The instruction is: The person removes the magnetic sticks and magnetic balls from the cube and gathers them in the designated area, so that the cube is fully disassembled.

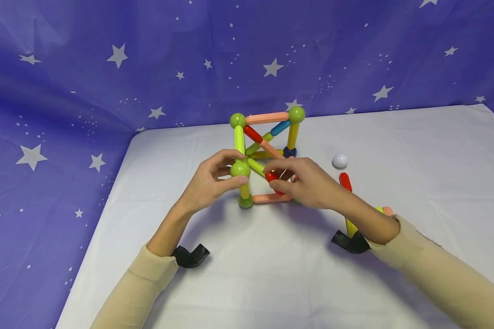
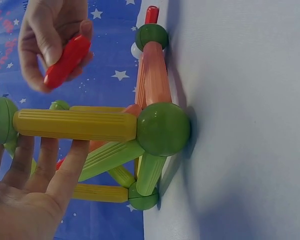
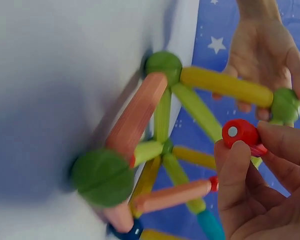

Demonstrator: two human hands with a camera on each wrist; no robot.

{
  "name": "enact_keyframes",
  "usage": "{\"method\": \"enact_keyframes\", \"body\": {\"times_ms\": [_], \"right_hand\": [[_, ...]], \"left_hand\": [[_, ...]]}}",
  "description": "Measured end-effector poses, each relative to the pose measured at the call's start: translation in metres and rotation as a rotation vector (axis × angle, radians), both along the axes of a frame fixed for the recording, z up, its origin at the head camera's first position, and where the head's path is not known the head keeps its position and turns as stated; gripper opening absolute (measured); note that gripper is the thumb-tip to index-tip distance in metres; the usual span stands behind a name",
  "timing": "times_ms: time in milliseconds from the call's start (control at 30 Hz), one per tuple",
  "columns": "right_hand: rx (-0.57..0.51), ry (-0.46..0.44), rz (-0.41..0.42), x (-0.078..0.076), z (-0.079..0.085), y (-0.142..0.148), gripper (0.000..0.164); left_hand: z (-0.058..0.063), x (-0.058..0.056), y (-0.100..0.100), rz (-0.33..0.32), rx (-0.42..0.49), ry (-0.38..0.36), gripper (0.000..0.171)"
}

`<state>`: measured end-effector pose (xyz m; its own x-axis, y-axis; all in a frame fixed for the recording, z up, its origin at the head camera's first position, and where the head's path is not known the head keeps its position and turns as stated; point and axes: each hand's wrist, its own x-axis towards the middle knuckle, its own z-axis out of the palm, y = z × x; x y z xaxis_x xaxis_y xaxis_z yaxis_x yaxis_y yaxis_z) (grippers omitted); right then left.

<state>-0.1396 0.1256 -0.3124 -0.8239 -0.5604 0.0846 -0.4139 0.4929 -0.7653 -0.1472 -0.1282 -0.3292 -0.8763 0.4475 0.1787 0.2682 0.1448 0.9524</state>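
A frame of magnetic rods and balls stands on the white tabletop, with green balls (image 1: 238, 120), a dark blue ball (image 1: 290, 152) and salmon rods (image 1: 267, 119). At its near left corner, my left hand (image 1: 207, 180) holds the upper green ball (image 1: 240, 168) between thumb and fingers. Below that ball a yellow rod (image 2: 75, 124) runs down to a lower green ball (image 2: 163, 129); my left fingers lie behind this rod. Beside the frame's near side, my right hand (image 1: 313, 183) pinches a red rod (image 3: 239, 132). One round end of it, with a pale disc, shows in the right wrist view.
Right of the frame lie a white ball (image 1: 340, 160) and another red rod (image 1: 345, 180). A yellow rod (image 1: 351, 227) and a salmon piece (image 1: 388, 210) are partly hidden by my right forearm. Black curved pieces (image 1: 191, 256) sit at both wrists. Starry blue cloth (image 1: 214, 59) hangs behind.
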Motion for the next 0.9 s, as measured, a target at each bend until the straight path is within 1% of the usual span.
{"method": "enact_keyframes", "body": {"times_ms": [133, 333, 467, 600, 700, 767, 900], "right_hand": [[0.001, -0.047, -0.06, -0.001, -0.002, 0.021, 0.028], [0.025, -0.103, -0.177, 0.0, -0.008, 0.064, 0.025], [0.061, -0.093, -0.239, 0.001, -0.014, 0.092, 0.026], [0.068, -0.08, -0.283, 0.001, -0.02, 0.118, 0.029], [0.083, -0.108, -0.324, 0.0, -0.025, 0.133, 0.03], [0.115, -0.133, -0.344, 0.0, -0.028, 0.141, 0.03], [0.177, -0.183, -0.345, -0.004, -0.034, 0.15, 0.029]], "left_hand": [[0.0, 0.0, 0.0, 0.002, 0.005, 0.017, 0.044], [-0.001, 0.001, 0.0, 0.004, 0.015, 0.023, 0.044], [-0.002, 0.001, -0.001, -0.006, 0.027, 0.034, 0.049], [-0.003, 0.0, -0.002, -0.027, 0.038, 0.044, 0.056], [-0.003, -0.001, -0.001, -0.035, 0.038, 0.044, 0.057], [-0.002, -0.002, -0.001, -0.036, 0.036, 0.039, 0.057], [-0.002, -0.002, -0.001, -0.035, 0.036, 0.021, 0.057]]}}
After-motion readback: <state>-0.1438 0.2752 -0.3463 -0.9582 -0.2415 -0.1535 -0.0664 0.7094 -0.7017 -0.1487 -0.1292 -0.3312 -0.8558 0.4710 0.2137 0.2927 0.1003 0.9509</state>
